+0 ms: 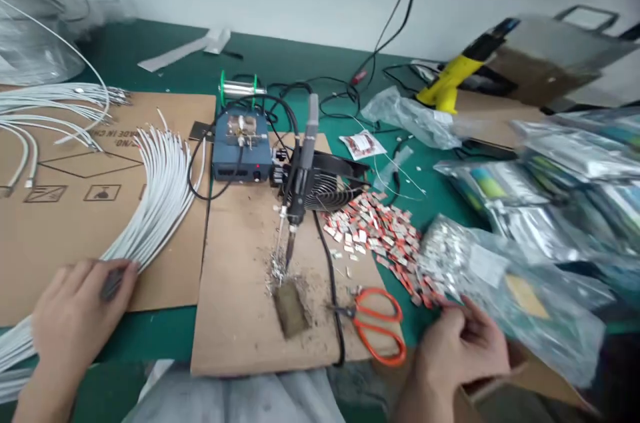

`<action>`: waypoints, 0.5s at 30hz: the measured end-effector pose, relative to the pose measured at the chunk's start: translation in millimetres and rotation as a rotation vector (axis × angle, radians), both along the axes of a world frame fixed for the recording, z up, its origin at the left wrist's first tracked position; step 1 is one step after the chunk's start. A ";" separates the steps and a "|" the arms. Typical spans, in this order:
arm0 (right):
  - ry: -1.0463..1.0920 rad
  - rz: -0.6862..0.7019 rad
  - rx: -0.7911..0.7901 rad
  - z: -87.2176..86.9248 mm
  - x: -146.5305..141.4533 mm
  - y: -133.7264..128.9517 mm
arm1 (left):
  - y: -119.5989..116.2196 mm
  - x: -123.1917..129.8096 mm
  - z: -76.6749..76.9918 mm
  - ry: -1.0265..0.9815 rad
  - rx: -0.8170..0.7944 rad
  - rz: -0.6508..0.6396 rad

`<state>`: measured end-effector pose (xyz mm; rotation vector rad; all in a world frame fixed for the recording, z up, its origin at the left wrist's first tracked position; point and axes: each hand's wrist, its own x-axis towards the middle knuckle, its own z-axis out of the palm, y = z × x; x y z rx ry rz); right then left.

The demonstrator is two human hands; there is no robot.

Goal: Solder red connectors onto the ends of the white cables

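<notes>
My left hand (pixel 83 306) is curled over a thick bundle of white cables (pixel 160 200), which fans out on the cardboard. A small dark grey patch shows between its thumb and forefinger; I cannot make out what it is. My right hand (pixel 463 346) is at the front right, its fingers bent and closed. It is beside a heap of small red and silver pieces (pixel 385 230) and a clear bag of silver parts (pixel 450 250). What those fingers hold, if anything, is hidden. Between the hands, a soldering iron (pixel 300 183) points tip-down over a brown block (pixel 291 310).
Orange-handled scissors (pixel 380 330) lie on the cardboard mat (pixel 235 330). Behind are a blue soldering station (pixel 240 150), a solder spool (pixel 243 88) and a black fan (pixel 333 190). A yellow heat gun (pixel 450 80) and silver packets (pixel 540 203) are to the right. More white cables (pixel 50 103) lie far left.
</notes>
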<state>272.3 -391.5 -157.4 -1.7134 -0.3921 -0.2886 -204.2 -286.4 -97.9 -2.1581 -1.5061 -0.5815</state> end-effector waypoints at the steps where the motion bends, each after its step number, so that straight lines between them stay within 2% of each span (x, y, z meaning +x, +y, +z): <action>1: 0.003 0.013 -0.014 1.7 -1.7 -2.6 | 0.6 0.3 0.9 0.006 -0.012 0.011; 4: -0.031 0.091 -0.060 17.4 -14.1 -9.7 | -0.6 0.9 5.3 0.003 -0.088 0.015; 6: -0.109 0.214 -0.106 31.9 -23.2 -15.0 | -2.9 1.8 9.3 0.041 -0.135 0.015; 8: -0.265 0.456 -0.237 45.5 -28.5 -19.4 | -5.4 4.1 13.7 0.102 -0.170 0.035; 12: -0.605 1.027 -0.635 63.5 -26.8 -18.6 | -9.3 11.5 25.0 0.140 -0.272 0.117; 15: -0.690 1.238 -0.761 68.1 -20.6 -12.4 | -9.1 13.6 36.0 -0.029 -0.465 0.273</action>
